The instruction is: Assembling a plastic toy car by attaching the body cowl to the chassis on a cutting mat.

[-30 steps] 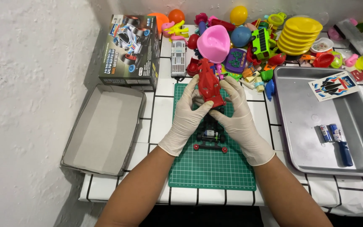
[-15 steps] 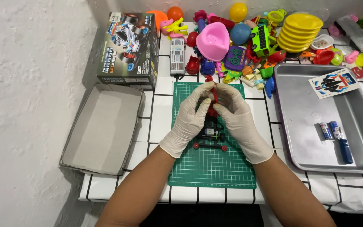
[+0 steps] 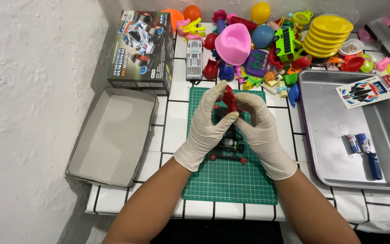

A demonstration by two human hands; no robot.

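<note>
Both gloved hands close their grip on a red toy car body [image 3: 229,98] at centre frame, left hand [image 3: 207,129] and right hand [image 3: 259,131] pinching it from either side above the black chassis [image 3: 228,147] on the green cutting mat [image 3: 229,180]. Body and chassis look not yet joined, so the fitting seems unfinished. Nearby on the table [image 3: 172,95]: an empty box lid [image 3: 113,135] at left, a metal tray [image 3: 339,144] with screwdriver [image 3: 370,156] at right, heaped plastic toys [image 3: 271,45] above. Nothing blocks the mat.
</note>
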